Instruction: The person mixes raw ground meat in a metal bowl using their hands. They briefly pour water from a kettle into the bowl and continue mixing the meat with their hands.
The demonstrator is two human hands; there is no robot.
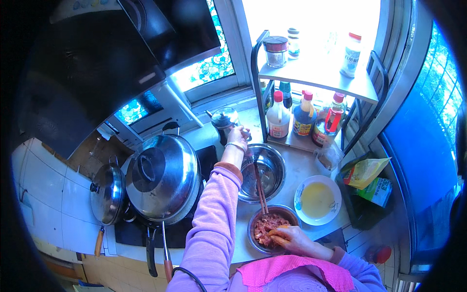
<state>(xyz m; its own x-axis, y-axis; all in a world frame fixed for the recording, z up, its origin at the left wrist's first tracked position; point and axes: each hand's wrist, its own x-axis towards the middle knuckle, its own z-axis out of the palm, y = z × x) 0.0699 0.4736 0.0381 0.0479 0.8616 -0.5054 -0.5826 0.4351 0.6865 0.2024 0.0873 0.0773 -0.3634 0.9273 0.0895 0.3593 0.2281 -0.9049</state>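
My left hand (239,137) is stretched out and closed around the handle of a lidded stainless steel pot (221,126) at the back of the counter. My right hand (290,239) is at the steel bowl (251,238) near the counter's front edge. Its fingers, coated with something yellowish, are slightly apart and touch the cut raw meat (265,224) inside. A pair of wooden chopsticks (259,186) leans with its lower ends in that meat. Behind it stands a larger steel basin (280,179); my left forearm passes beside its left rim.
A white plate (337,213) holds pale yellow liquid. Left are a large lidded steel pan (168,182) and a smaller lidded pan (105,193) on the cooktop. Sauce bottles (279,118) and jars fill a two-tier rack (317,82). A dark bin (359,211) holds packages. The range hood (91,73) overhangs the left.
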